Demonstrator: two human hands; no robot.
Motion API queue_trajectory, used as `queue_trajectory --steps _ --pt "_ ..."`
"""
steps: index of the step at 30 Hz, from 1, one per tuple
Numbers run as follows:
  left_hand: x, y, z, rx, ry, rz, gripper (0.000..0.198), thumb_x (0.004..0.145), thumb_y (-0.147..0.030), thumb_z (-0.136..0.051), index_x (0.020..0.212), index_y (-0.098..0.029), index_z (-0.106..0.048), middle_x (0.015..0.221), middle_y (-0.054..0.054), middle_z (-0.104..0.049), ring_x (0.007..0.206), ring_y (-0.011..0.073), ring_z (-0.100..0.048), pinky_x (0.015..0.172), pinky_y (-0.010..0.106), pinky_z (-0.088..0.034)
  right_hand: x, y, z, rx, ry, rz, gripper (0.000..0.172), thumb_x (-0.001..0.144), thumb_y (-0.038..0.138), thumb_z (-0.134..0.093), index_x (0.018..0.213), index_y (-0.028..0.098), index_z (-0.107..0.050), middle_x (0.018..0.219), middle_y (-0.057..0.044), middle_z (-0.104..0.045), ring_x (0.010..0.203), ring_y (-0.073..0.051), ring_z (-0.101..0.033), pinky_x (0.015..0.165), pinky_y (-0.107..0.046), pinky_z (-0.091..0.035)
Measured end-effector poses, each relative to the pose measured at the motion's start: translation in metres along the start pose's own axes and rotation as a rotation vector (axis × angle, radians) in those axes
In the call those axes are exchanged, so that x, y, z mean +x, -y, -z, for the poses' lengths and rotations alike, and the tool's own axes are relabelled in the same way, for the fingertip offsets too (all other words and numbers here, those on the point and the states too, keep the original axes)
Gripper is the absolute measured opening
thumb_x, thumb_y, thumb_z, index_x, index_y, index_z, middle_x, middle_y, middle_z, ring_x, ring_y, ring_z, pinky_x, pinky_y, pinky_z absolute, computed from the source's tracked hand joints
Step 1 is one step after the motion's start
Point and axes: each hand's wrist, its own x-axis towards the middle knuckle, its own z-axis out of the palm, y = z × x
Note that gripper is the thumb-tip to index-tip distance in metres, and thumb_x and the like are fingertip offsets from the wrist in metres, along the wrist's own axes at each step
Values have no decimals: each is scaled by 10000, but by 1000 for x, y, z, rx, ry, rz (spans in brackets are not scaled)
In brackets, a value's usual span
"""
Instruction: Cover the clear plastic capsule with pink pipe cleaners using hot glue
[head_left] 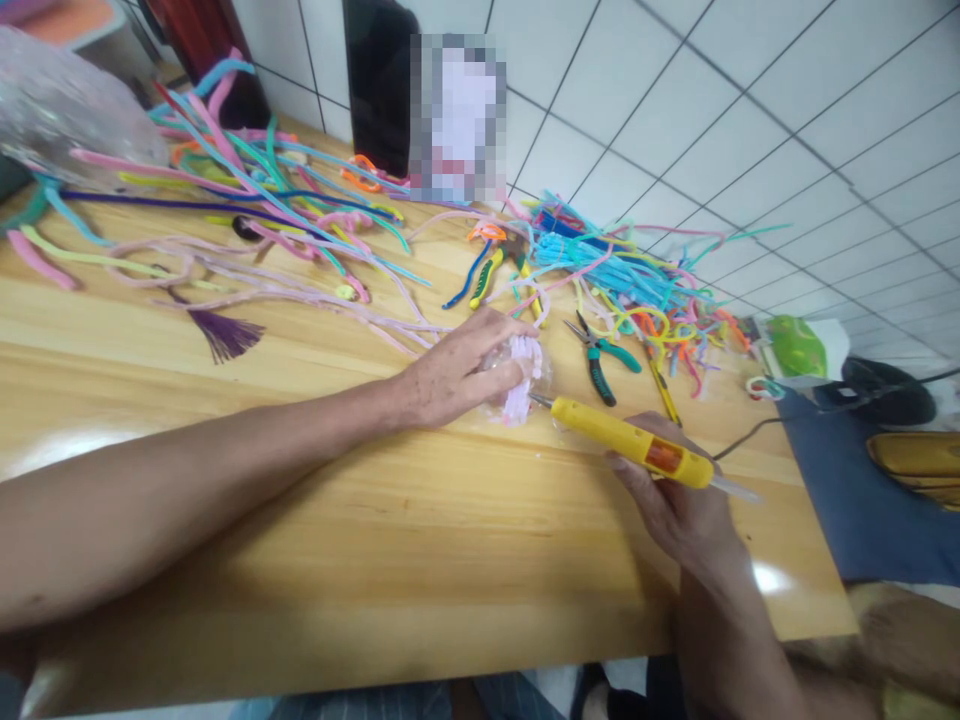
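Note:
My left hand [457, 370] rests on the wooden table [300, 480], its fingers closed over a small pink pipe-cleaner piece [520, 385] wrapped in clear plastic. My right hand [667, 490] grips a yellow hot glue gun [634, 445] like a pen. The gun's metal tip points left and sits right at the pink piece. A clear glue stick pokes out of the gun's back end, and its dark cord trails off to the right.
Several loose pipe cleaners lie in heaps at the back left [247, 190] and back right [622, 270]. Green-handled pliers [600, 355] lie just beyond the glue gun. A purple tassel [225, 335], a green-and-white packet [799, 350] and a black fan [892, 390] are nearby.

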Motion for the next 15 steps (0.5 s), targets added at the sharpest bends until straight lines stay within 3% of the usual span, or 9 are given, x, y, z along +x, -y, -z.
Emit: queue_trajectory --steps 15 --pt "0 1 0 -8 -3 -18 375 1055 -390 -559 1381 -228 -650 1283 100 -701 1259 293 -636 1161 483 -497 0 1 0 -20 17 2 169 1033 161 -640 1161 265 -607 954 -34 -691 816 -211 -691 718 -336 -563"
